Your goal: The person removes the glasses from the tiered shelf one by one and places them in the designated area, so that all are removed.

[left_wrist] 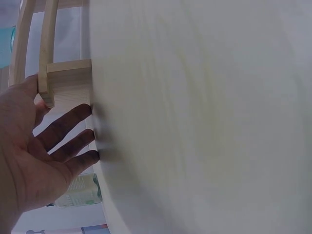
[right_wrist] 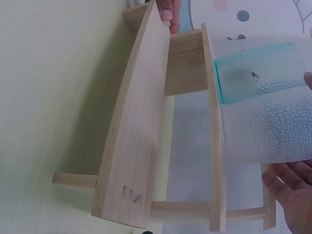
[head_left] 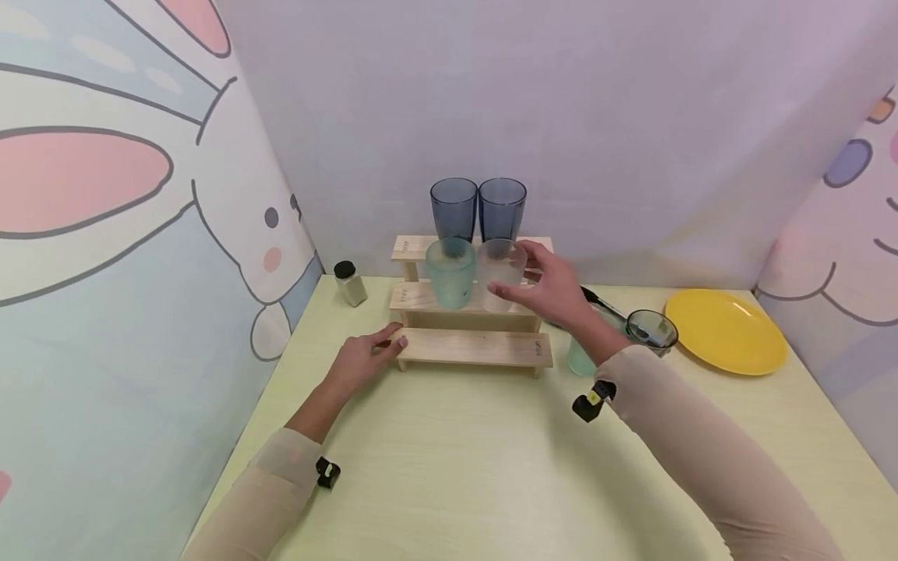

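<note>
A three-tier wooden rack [head_left: 477, 347] stands on the table, its bottom board bare. My left hand [head_left: 361, 362] pinches the left end of that board; the left wrist view shows the other fingers [left_wrist: 73, 126] spread down by the tabletop. On the middle tier, my right hand [head_left: 554, 288] grips a clear frosted glass [head_left: 500, 273] by its right side, thumb in front. Close against it on the left stands a teal frosted glass [head_left: 450, 274]. The right wrist view shows the bumpy clear glass [right_wrist: 263, 129] with its base right at the middle board.
Two dark blue glasses [head_left: 454, 209] stand on the top tier. A small black-lidded jar [head_left: 350, 284] is left of the rack. To the right are a teal glass [head_left: 581, 360], partly behind my forearm, a dark glass [head_left: 652, 327] with a black-handled utensil, and a yellow plate [head_left: 726, 331].
</note>
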Demonstrator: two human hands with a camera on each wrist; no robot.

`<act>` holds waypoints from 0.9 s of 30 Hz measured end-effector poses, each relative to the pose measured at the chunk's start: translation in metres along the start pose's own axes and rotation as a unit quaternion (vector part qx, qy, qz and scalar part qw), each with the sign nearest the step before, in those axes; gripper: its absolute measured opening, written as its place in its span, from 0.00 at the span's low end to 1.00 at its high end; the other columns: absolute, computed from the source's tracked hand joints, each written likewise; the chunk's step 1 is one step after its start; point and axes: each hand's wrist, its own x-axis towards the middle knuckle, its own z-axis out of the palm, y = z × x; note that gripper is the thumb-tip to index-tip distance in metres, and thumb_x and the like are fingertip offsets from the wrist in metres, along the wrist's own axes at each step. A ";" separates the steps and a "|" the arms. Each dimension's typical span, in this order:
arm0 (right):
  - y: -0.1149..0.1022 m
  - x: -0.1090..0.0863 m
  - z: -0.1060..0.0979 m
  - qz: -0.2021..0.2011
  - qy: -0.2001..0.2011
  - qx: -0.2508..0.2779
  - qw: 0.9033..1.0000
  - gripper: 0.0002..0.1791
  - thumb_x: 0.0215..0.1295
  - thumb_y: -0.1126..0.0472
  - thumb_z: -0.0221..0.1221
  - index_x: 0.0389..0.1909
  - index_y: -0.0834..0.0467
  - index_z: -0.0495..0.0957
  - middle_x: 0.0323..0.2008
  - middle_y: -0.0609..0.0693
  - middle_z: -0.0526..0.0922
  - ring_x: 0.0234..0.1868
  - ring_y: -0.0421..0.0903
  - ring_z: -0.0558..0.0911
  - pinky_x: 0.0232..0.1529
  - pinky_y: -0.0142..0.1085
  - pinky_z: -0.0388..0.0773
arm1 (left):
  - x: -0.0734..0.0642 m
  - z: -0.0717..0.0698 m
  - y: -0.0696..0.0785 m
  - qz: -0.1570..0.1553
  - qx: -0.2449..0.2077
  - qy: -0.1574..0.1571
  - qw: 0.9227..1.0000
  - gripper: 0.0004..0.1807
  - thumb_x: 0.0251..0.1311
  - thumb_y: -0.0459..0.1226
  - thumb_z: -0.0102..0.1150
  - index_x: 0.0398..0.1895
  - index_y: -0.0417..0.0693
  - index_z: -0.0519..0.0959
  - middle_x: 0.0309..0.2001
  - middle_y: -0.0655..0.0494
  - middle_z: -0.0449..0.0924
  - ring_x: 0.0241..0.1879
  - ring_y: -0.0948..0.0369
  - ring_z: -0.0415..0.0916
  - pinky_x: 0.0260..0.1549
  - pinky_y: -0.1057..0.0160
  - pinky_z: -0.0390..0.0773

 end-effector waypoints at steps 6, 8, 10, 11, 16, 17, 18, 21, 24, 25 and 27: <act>-0.001 0.004 0.013 0.012 0.029 -0.003 0.999 0.53 0.62 0.33 0.78 0.82 0.51 0.68 0.72 0.57 0.79 0.73 0.63 0.81 0.72 0.59 0.79 | -0.002 -0.001 0.001 -0.006 -0.004 -0.003 1.000 0.36 0.80 0.64 0.56 0.82 0.61 0.75 0.61 0.42 0.91 0.65 0.39 0.85 0.64 0.39 0.81; -0.002 0.005 0.017 0.010 0.043 -0.007 0.999 0.51 0.62 0.35 0.78 0.79 0.53 0.70 0.68 0.56 0.82 0.70 0.62 0.81 0.71 0.59 0.79 | -0.003 0.000 0.000 -0.007 -0.003 -0.003 1.000 0.36 0.80 0.65 0.56 0.82 0.61 0.75 0.61 0.42 0.91 0.65 0.39 0.85 0.64 0.39 0.81; -0.004 0.006 0.020 0.004 0.058 -0.012 0.998 0.49 0.62 0.36 0.79 0.76 0.54 0.72 0.65 0.56 0.83 0.68 0.61 0.82 0.70 0.59 0.80 | -0.002 0.001 0.000 -0.007 -0.004 -0.002 1.000 0.36 0.79 0.65 0.56 0.82 0.61 0.75 0.61 0.43 0.91 0.65 0.39 0.85 0.64 0.39 0.81; -0.005 0.006 0.021 0.001 0.065 -0.012 0.998 0.48 0.61 0.36 0.79 0.75 0.55 0.73 0.63 0.56 0.83 0.66 0.60 0.82 0.69 0.59 0.80 | -0.002 0.001 -0.001 -0.006 -0.004 -0.001 1.000 0.36 0.79 0.65 0.56 0.82 0.61 0.75 0.61 0.43 0.91 0.65 0.40 0.85 0.64 0.39 0.81; -0.009 0.007 0.026 -0.016 0.090 -0.019 0.996 0.44 0.61 0.38 0.80 0.69 0.58 0.75 0.57 0.57 0.85 0.60 0.58 0.82 0.66 0.58 0.80 | -0.001 0.001 -0.002 -0.004 -0.005 -0.003 1.000 0.36 0.80 0.65 0.56 0.82 0.60 0.75 0.62 0.42 0.90 0.65 0.40 0.85 0.64 0.39 0.81; -0.009 0.007 0.026 -0.020 0.093 -0.020 0.995 0.43 0.62 0.38 0.79 0.69 0.58 0.76 0.56 0.57 0.85 0.59 0.57 0.83 0.66 0.58 0.80 | 0.000 0.001 -0.001 -0.002 -0.004 -0.003 1.000 0.36 0.80 0.65 0.55 0.82 0.60 0.74 0.62 0.42 0.90 0.65 0.40 0.85 0.64 0.39 0.81; -0.009 0.007 0.026 -0.024 0.096 -0.023 0.995 0.42 0.62 0.39 0.79 0.68 0.58 0.76 0.56 0.57 0.85 0.58 0.57 0.83 0.65 0.57 0.80 | 0.000 0.000 -0.001 -0.002 -0.003 -0.003 1.000 0.36 0.80 0.65 0.55 0.82 0.60 0.74 0.62 0.42 0.90 0.65 0.40 0.85 0.64 0.39 0.81; -0.010 0.008 0.026 -0.032 0.098 -0.022 0.994 0.40 0.64 0.40 0.79 0.67 0.59 0.77 0.56 0.58 0.86 0.57 0.56 0.83 0.65 0.57 0.81 | 0.001 -0.001 0.000 -0.002 -0.002 -0.001 1.000 0.36 0.80 0.65 0.55 0.82 0.60 0.74 0.62 0.42 0.90 0.65 0.40 0.85 0.64 0.39 0.81; -0.009 0.009 0.024 -0.031 0.089 -0.019 0.995 0.40 0.64 0.38 0.78 0.68 0.58 0.77 0.57 0.57 0.86 0.59 0.56 0.83 0.65 0.56 0.81 | 0.001 -0.001 0.001 -0.006 -0.005 -0.001 1.000 0.36 0.80 0.65 0.56 0.82 0.60 0.75 0.62 0.43 0.90 0.66 0.40 0.84 0.65 0.39 0.81; -0.008 0.009 0.023 -0.028 0.084 -0.015 0.996 0.41 0.64 0.38 0.78 0.69 0.57 0.77 0.58 0.57 0.86 0.60 0.56 0.83 0.66 0.57 0.81 | 0.001 -0.001 0.001 -0.008 -0.007 -0.003 1.000 0.36 0.79 0.65 0.57 0.82 0.60 0.75 0.62 0.43 0.90 0.66 0.40 0.84 0.65 0.39 0.81; -0.007 0.008 0.021 -0.021 0.075 -0.004 0.997 0.44 0.63 0.37 0.79 0.72 0.54 0.76 0.61 0.55 0.87 0.63 0.56 0.83 0.67 0.56 0.81 | 0.001 -0.001 0.001 -0.010 -0.007 -0.005 1.000 0.36 0.79 0.65 0.57 0.82 0.60 0.75 0.62 0.43 0.90 0.66 0.40 0.84 0.65 0.39 0.81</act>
